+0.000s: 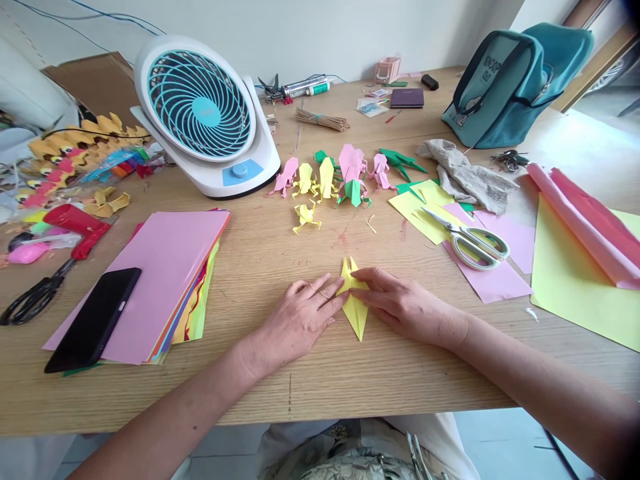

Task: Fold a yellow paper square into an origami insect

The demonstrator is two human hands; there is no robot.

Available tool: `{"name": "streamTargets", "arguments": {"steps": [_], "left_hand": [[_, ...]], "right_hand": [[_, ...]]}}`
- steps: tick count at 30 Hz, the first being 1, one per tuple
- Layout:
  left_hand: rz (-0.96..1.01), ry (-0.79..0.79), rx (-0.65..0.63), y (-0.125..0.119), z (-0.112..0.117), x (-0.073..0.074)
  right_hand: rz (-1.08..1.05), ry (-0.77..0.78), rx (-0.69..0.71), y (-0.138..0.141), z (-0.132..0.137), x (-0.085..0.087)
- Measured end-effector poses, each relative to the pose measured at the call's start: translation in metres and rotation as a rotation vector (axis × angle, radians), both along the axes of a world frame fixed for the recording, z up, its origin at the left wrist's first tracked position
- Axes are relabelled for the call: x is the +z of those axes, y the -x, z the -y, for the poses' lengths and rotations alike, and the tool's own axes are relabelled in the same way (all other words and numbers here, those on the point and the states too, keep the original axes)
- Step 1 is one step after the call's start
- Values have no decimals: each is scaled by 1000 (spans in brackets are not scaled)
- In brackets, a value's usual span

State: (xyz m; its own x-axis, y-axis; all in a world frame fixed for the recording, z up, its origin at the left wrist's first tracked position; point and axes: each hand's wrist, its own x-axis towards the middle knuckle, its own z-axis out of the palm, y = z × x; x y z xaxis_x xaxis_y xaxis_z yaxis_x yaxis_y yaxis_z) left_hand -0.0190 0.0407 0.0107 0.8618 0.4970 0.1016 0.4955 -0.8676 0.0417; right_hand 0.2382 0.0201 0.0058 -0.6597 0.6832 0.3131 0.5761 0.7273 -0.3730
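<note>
A folded yellow paper piece, diamond-shaped with two points at its top, lies on the wooden table near the front edge. My left hand lies flat beside it, fingers stretched out with the tips pressing its left edge. My right hand rests on its right side, fingers extended and pressing the paper's middle. Neither hand grips anything.
Behind stand several folded paper frogs in pink, yellow and green, and a white-and-teal fan. White scissors lie on loose sheets at right. A stack of coloured paper with a black phone sits left; black scissors further left. A teal bag stands at the back right.
</note>
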Motion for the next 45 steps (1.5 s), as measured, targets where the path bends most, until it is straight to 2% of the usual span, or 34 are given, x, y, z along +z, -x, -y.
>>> {"name": "streamTargets", "arguments": {"steps": [7,11,16,21,28,34,41,45], "left_hand": [[-13,84,33,1,-2,-2],[-64,106,49,2,-3,-4],[-56,112,31,4,-4,-5],[-64,133,29,3,-3,-3],[-70,157,53,2,-3,-6],[-54,216,35,2,-4,-6],[-45,233,45,1,-4,-3],[-18,197,5,-1,-8,-5]], "right_hand": [[45,12,14,1,1,2],[39,-52,46,-1,-1,1],[-25,-40,-34,-7,-2,4],[113,-127,35,-8,-1,5],[228,-140,36,4,8,6],[170,-135,-36,10,16,6],[271,-100,-112,24,32,9],[273,-112,-163,28,35,5]]}}
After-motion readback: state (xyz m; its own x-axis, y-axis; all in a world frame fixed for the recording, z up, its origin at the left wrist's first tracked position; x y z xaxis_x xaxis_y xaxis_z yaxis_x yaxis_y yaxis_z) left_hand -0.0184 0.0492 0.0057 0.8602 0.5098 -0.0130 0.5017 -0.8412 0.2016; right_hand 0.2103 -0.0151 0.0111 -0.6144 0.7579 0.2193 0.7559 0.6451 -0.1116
